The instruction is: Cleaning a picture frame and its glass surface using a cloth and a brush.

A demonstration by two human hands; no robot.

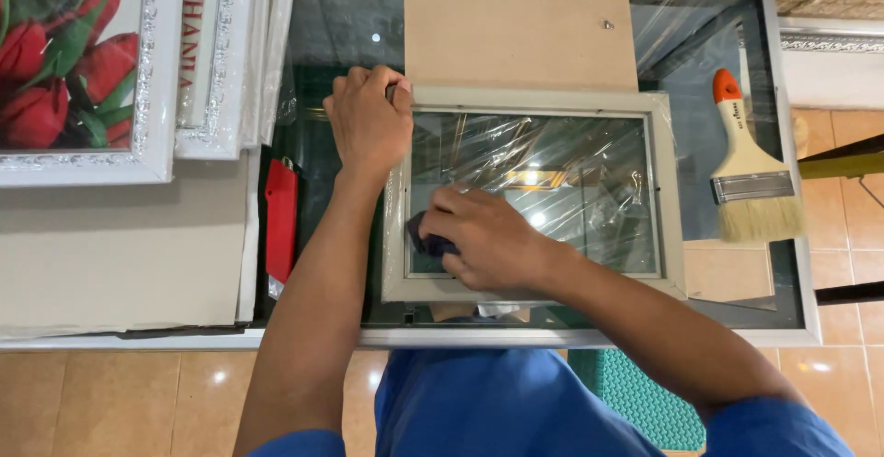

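Right now the picture frame (534, 199) lies flat on the glass desk (792, 236) straight ahead, long axis left to right, your left hand (370, 118) clamped on its top-left corner, your right hand (488, 236) pressing a dark cloth (425, 239) onto its glass, with a paintbrush (748, 181) well right.

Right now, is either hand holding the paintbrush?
No. The paintbrush lies untouched at right; the left hand grips the frame corner, the right hand presses a dark cloth.
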